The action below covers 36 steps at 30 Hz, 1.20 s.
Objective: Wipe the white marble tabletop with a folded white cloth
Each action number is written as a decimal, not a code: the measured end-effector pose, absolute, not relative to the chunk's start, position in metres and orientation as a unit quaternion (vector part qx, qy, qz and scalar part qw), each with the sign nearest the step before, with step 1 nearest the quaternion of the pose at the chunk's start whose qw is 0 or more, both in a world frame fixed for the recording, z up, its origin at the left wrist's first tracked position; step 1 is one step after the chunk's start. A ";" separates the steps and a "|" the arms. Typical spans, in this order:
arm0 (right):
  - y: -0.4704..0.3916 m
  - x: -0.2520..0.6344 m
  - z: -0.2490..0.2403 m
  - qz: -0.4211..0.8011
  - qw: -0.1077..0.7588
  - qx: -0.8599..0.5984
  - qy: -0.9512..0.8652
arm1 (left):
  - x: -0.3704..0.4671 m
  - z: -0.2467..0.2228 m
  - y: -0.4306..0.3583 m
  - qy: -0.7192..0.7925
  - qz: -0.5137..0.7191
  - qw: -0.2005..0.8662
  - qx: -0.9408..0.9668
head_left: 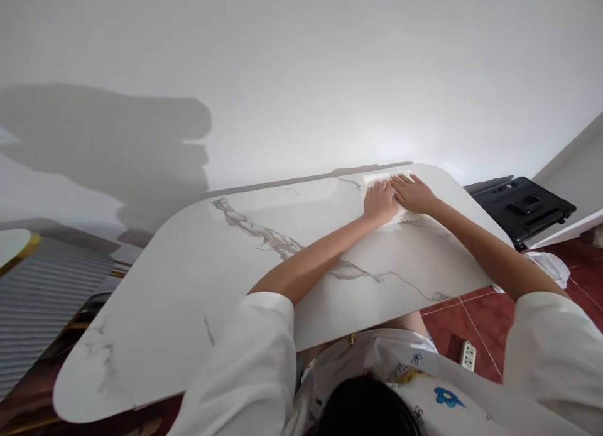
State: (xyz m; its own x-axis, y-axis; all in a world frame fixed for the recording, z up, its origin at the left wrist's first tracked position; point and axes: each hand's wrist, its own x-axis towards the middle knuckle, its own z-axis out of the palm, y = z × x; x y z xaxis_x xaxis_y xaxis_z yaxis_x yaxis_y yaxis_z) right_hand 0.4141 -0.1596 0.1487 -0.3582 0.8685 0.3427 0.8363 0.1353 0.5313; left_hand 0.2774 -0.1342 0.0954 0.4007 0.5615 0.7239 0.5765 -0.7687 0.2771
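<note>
A thin white sheet, a tissue or cloth (401, 217), lies on the white marble-patterned tabletop (226, 266) near its far right side. My left hand (380, 202) presses down on the sheet, palm down, with its fingers stretched forward. Beside it, my right hand (414, 194) rests flat on the same sheet, fingers extended and pointing left, their tips close to the left hand. Parts of the sheet are hidden beneath both hands.
A pale wall (330, 78) runs along the table's far edge. A black suitcase (522, 207) is at the right, beyond the table. On the red tiled floor (480, 320) lies a white power strip (468, 355). A ribbed grey cabinet (47, 304) stands at the left.
</note>
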 end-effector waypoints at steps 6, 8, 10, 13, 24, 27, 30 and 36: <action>-0.096 0.406 0.166 0.297 -0.019 0.634 0.713 | 0.291 0.115 -0.079 -0.383 -0.442 0.038 -0.810; -0.085 0.418 0.173 0.296 -0.035 0.629 0.718 | 0.303 0.123 -0.070 -0.401 -0.444 0.034 -0.801; -0.080 0.434 0.180 0.293 -0.044 0.629 0.719 | 0.317 0.130 -0.068 -0.406 -0.447 0.027 -0.797; -0.083 0.459 0.188 0.289 -0.048 0.632 0.717 | 0.336 0.138 -0.075 -0.400 -0.455 0.013 -0.796; -0.177 0.468 0.146 0.332 -0.054 0.613 0.715 | 0.326 0.106 -0.154 -0.341 -0.441 -0.011 -0.830; -0.208 0.445 0.128 0.337 -0.054 0.633 0.695 | 0.309 0.091 -0.173 -0.321 -0.427 -0.002 -0.845; -0.236 0.418 0.114 0.332 -0.041 0.657 0.676 | 0.292 0.076 -0.192 -0.306 -0.415 0.009 -0.857; -0.284 0.379 0.080 0.352 -0.064 0.635 0.685 | 0.255 0.046 -0.235 -0.296 -0.396 0.021 -0.869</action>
State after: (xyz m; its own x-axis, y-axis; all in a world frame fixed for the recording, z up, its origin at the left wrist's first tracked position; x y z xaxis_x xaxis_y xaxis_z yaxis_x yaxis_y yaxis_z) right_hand 0.3794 -0.2841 0.0803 -0.1859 0.8240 0.5352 0.9146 -0.0540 0.4008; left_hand 0.2554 -0.2352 0.0464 0.5120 0.4972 0.7005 0.5304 -0.8244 0.1975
